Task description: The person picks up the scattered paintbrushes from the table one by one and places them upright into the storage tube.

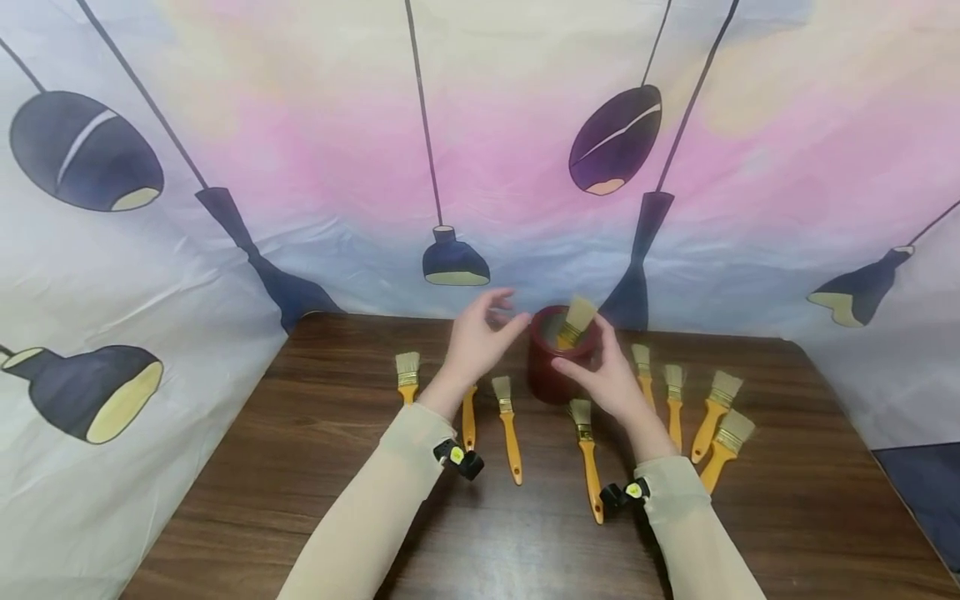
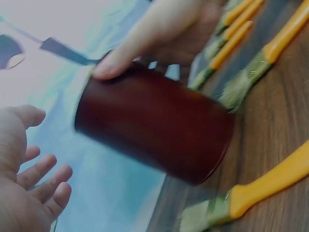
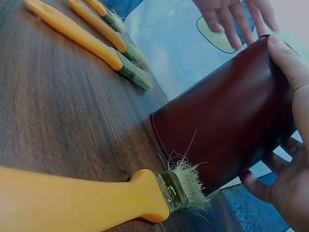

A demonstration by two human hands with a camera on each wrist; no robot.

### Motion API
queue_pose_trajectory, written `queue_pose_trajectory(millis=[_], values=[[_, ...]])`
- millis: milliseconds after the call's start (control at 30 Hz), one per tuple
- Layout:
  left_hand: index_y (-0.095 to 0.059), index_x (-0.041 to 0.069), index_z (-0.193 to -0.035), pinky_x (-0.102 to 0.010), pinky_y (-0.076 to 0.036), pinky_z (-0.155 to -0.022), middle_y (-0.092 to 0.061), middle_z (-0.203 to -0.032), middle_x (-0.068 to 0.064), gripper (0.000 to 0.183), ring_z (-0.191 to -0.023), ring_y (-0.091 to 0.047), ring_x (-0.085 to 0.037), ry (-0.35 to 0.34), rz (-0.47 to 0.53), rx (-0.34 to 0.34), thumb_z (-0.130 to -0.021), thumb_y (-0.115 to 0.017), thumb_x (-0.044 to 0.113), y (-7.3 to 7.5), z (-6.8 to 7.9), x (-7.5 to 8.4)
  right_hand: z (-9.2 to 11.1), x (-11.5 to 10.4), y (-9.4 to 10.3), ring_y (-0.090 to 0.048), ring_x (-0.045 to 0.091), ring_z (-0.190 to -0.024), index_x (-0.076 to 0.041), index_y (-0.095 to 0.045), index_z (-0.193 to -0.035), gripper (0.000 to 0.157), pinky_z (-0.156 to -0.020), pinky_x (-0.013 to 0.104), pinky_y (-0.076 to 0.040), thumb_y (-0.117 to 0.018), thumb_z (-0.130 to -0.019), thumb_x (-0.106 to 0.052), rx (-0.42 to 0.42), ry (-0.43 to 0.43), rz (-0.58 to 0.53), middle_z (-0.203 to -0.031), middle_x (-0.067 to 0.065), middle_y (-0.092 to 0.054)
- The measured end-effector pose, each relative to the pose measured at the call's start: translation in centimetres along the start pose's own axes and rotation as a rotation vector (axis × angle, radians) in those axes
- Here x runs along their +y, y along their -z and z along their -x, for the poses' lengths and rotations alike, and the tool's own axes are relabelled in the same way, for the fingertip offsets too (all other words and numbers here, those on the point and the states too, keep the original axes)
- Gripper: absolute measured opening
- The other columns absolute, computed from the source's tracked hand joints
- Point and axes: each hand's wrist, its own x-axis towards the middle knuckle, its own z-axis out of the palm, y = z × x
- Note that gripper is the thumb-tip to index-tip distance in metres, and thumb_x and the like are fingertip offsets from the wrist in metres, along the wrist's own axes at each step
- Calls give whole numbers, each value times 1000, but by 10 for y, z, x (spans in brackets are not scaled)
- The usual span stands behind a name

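Note:
A dark red cylindrical cup (image 1: 551, 379) stands near the back of the table, with one paintbrush (image 1: 581, 317) leaning in it, bristles up. My right hand (image 1: 615, 379) grips the cup from the right, thumb on its near side and fingers round the far side. In the right wrist view the thumb lies at the rim of the cup (image 3: 227, 116). To the cup's left, my left hand (image 1: 480, 337) is held up with relaxed fingers and nothing in them. The left wrist view shows that hand (image 2: 29, 179) apart from the cup (image 2: 154, 121).
Several yellow-handled paintbrushes lie on the brown wooden table (image 1: 300, 467), bristles away from me. One paintbrush (image 1: 508, 429) lies left of the cup, another paintbrush (image 1: 588, 458) just before it, and more paintbrushes (image 1: 716, 417) to the right. A cloth backdrop (image 1: 337, 167) printed with lamps hangs behind.

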Motion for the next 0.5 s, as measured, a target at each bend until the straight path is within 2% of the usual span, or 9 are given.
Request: queue_pose_trajectory(millis=[167,400,500], values=[[-58,12,-155,-50,-62,-89,-72,-135,-17,63,-112,-74,-30,43,-16,25,-103,-77,41,30,14,-16,4,0,1,-33,35,-161,-20,-12,-176,108,-127,58,-32,-87,-97,-30,10,-28,1,-174,16,-31],[-57,9,-155,-54,-59,-90,-71,-131,-18,61,-105,-71,-36,81,-202,99,-103,-77,34,75,42,-53,2,1,0,-32,36,-161,-19,-12,-175,108,-127,58,-32,-86,-98,-32,1,-31,11,-174,16,-30],[-56,8,-156,-55,-58,-91,-69,-134,-20,62,-105,-69,-38,101,-282,95,-103,-76,34,88,56,-70,2,0,1,-34,35,-160,-19,-13,-175,108,-127,58,-33,-87,-97,-33,6,-28,22,-174,16,-31]])
